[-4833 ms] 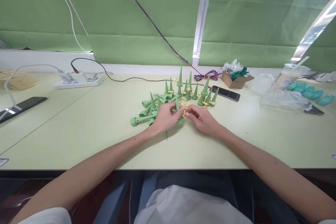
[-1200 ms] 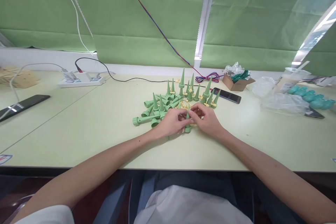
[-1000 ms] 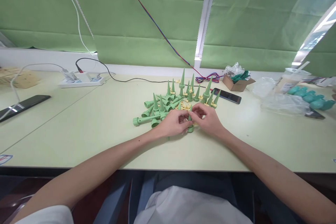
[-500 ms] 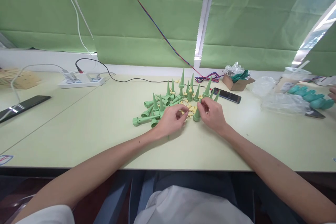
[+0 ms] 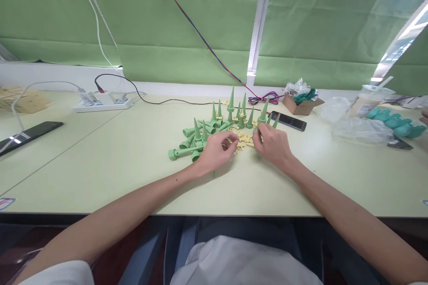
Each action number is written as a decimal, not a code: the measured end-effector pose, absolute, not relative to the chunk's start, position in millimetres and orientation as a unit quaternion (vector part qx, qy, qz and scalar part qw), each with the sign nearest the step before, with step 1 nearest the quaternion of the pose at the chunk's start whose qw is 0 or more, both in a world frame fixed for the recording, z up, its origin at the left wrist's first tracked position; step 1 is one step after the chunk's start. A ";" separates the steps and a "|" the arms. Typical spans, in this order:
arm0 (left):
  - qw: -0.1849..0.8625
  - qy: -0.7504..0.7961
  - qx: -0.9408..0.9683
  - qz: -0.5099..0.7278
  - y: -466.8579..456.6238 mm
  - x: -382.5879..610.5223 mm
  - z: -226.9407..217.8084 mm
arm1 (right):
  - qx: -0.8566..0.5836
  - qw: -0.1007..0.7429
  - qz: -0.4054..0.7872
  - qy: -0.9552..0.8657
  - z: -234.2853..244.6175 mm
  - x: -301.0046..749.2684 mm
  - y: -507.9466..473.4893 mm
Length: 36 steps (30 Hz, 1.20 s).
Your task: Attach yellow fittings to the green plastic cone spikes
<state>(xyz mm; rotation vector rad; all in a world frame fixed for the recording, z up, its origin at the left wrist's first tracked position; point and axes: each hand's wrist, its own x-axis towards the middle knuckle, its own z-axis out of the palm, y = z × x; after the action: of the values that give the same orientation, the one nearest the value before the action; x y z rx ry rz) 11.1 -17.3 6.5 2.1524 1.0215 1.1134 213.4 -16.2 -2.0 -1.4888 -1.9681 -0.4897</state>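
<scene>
My left hand (image 5: pixel 217 150) rests by the near side of a heap of green plastic spikes with capped ends (image 5: pixel 185 152). Its fingers are curled toward the thumb, and whatever they may hold is too small to make out. Small yellow plastic pieces (image 5: pixel 245 138) lie scattered between my two hands. On their right, my right hand (image 5: pixel 273 146) is closed, fingers bent down; its fingertips hide what is in them. Several green cones (image 5: pixel 231 100) stand upright behind the yellow pieces, some with yellow bits at their bases.
Behind my right hand lie a phone (image 5: pixel 287 120) and a small cardboard box (image 5: pixel 302 106). Farther right are a plastic bag (image 5: pixel 363 131), a drink cup (image 5: pixel 366 100) and teal molded pieces (image 5: pixel 396 122). A power strip (image 5: pixel 103 103) and another phone (image 5: pixel 33 136) lie left.
My right hand has shifted slightly right and turned over. The green cone that showed beneath its fingers is no longer visible. My left hand has barely moved.
</scene>
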 end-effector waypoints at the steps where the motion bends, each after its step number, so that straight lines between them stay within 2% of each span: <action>1: 0.254 0.376 0.792 0.407 -17.7 11.2 6.7 | -0.573 0.288 -0.189 -0.743 -1.6 213.9 -15.7; 9: 0.250 0.385 0.798 0.391 -17.6 11.1 5.1 | -0.617 0.141 -0.191 -0.750 -1.2 216.1 -10.0; 14: 0.242 0.373 0.811 0.380 -17.8 11.4 3.3 | -0.607 0.099 -0.175 -0.769 -5.1 215.2 -6.4; 23: 0.177 0.302 0.889 0.296 -25.9 9.8 0.2 | -0.604 0.105 -0.182 -0.769 -14.7 215.4 0.5; 32: 0.138 0.232 0.937 0.222 -33.2 11.1 0.8 | -0.561 0.205 -0.181 -0.781 -17.6 212.8 0.0; 36: 0.138 0.223 0.942 0.210 -33.0 11.3 0.7 | -0.537 0.214 -0.165 -0.799 -23.3 215.2 4.0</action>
<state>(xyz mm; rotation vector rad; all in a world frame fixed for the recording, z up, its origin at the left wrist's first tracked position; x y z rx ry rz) 11.3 -33.0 0.7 2.7250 0.6445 0.6079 215.2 4.0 -23.3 -1.4907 -2.2180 -0.4575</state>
